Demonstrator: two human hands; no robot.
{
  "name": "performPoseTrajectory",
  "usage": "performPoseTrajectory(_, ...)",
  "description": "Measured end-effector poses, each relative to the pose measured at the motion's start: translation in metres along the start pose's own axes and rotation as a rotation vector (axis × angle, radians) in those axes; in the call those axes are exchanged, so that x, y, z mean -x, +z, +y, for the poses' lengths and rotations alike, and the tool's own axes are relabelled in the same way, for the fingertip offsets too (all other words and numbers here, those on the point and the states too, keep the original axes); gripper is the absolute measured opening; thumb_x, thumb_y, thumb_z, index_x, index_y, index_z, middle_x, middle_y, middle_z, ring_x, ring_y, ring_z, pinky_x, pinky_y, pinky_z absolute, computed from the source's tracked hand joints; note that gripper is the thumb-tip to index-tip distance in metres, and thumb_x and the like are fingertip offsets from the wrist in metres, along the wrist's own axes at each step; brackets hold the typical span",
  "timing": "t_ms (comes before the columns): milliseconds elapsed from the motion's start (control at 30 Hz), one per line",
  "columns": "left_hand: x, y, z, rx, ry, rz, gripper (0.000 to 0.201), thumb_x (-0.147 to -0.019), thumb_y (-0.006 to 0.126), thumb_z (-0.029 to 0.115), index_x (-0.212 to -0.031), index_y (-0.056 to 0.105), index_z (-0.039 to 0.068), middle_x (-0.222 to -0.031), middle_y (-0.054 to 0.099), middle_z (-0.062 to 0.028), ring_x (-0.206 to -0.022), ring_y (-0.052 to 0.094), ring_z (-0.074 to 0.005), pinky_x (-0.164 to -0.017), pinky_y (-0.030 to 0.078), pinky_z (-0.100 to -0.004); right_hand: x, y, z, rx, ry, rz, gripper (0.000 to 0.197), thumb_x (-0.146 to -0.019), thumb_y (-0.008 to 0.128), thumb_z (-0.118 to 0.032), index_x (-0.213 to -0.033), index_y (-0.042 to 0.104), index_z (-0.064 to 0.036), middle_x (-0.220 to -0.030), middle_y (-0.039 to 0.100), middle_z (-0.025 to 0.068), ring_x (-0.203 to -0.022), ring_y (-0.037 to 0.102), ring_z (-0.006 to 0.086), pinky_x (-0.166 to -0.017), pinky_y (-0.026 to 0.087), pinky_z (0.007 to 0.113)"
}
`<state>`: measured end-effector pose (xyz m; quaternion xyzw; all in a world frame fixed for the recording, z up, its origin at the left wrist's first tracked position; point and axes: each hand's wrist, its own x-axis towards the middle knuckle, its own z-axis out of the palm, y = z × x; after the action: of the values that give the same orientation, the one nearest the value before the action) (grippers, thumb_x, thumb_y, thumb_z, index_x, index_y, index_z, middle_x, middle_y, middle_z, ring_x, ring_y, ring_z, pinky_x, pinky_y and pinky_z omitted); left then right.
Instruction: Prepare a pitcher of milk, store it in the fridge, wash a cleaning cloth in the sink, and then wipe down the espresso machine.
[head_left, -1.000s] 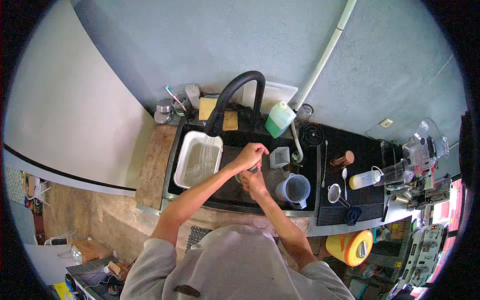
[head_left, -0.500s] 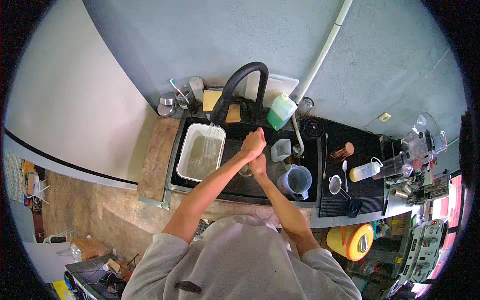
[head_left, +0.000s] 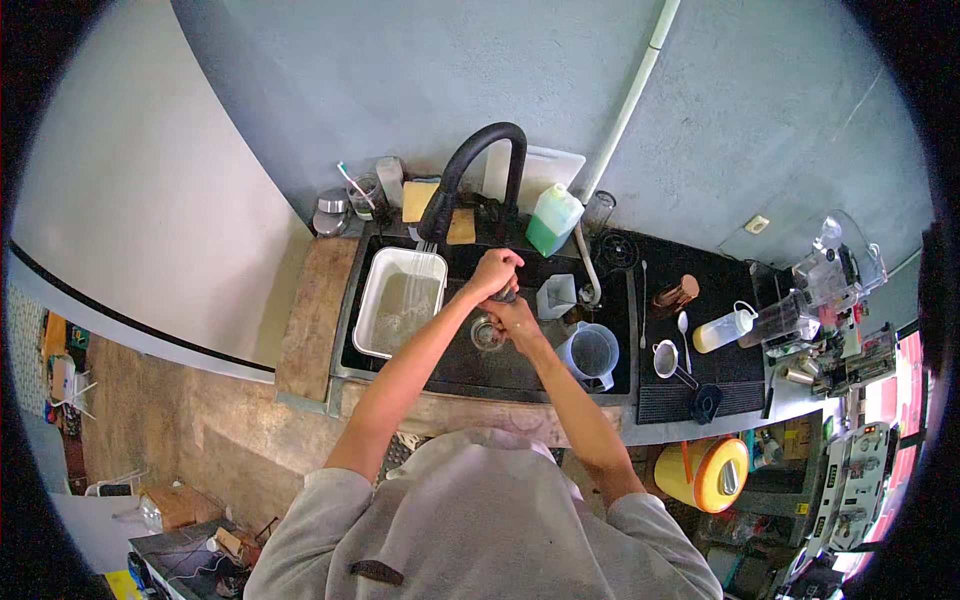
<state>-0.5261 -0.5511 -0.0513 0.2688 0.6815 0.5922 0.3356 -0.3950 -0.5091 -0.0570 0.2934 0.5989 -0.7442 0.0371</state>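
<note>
Hands closed on a small dark item over the sink

I see the small dark item (head_left: 507,296) between my left hand (head_left: 494,273) and right hand (head_left: 517,315), above the sink (head_left: 450,365) drain; both fists wrap it. It is probably wet and slippery, so I would grip its body firmly. Compared with one second before, both hands sit nearer the black faucet (head_left: 478,165), beside the white tub (head_left: 398,300).

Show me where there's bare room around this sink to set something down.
Free: the wooden board left of the white tub, and the black mat below the spoon. Crowded: the ledge behind the faucet, and the sink floor where both hands meet beside the pitcher.
</note>
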Motion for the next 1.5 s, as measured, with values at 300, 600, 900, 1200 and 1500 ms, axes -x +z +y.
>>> performPoseTrajectory(300, 0.024, -0.018, 0.08, 0.118, 0.003, -0.549, 0.045, -0.103, 0.062, 0.033, -0.133, 0.06, 0.0, -0.079, 0.064, -0.0043, -0.085, 0.068, -0.0165, -0.084, 0.055, -0.0348, 0.043, -0.016, -0.038, -0.436, 0.041, -0.376, 0.025, -0.091, 0.077, -0.024, -0.103, 0.063, -0.0064, -0.092, 0.062, 0.0045, -0.088, 0.062, 0.0212, -0.099, 0.053, 0.061)
performPoseTrajectory(600, 0.063, -0.009, 0.113, 0.758, 0.074, -0.858, 0.057, -0.101, 0.06, 0.037, -0.139, 0.054, -0.006, -0.076, 0.065, -0.0062, -0.088, 0.069, -0.0243, -0.079, 0.057, -0.0369, 0.078, 0.008, -0.039, -1.093, 0.106, -0.839, 0.024, -0.096, 0.064, -0.017, -0.111, 0.052, -0.0032, -0.078, 0.045, -0.0019, -0.055, 0.039, 0.0031, -0.046, 0.039, 0.019)
performPoseTrajectory(900, 0.072, 0.014, 0.143, 0.132, 0.132, -0.363, 0.029, -0.109, 0.044, 0.016, -0.112, 0.065, -0.003, -0.049, 0.045, 0.0019, -0.041, 0.047, -0.0098, -0.046, 0.045, -0.03, 0.09, 0.027, -0.062, -0.403, -0.175, -0.017, 0.022, -0.089, 0.068, -0.01, -0.076, 0.05, -0.0106, -0.058, 0.042, -0.006, -0.042, 0.034, 0.007, -0.04, 0.023, 0.028)
performPoseTrajectory(1200, 0.048, 0.021, 0.109, -0.257, 0.383, -0.046, 0.016, -0.102, 0.049, 0.006, -0.099, 0.063, -0.001, -0.06, 0.06, -0.0126, -0.047, 0.06, -0.0198, -0.047, 0.047, -0.0381, 0.021, 0.015, -0.019, 0.196, -0.701, 0.279, 0.017, -0.091, 0.064, -0.015, -0.078, 0.056, -0.0091, -0.062, 0.05, -0.0032, -0.05, 0.046, 0.0081, -0.042, 0.033, 0.029)
performPoseTrajectory(1500, 0.03, -0.016, 0.116, -0.047, 0.24, -0.219, 0.028, -0.106, 0.039, 0.008, -0.101, 0.064, -0.005, -0.055, 0.055, -0.0057, -0.045, 0.055, -0.0141, -0.047, 0.047, -0.0336, 0.054, 0.029, -0.082, 0.129, -0.229, 0.127, 0.031, -0.086, 0.082, -0.027, -0.072, 0.059, -0.0124, -0.06, 0.05, -0.0066, -0.048, 0.043, 0.0045, -0.044, 0.03, 0.024)
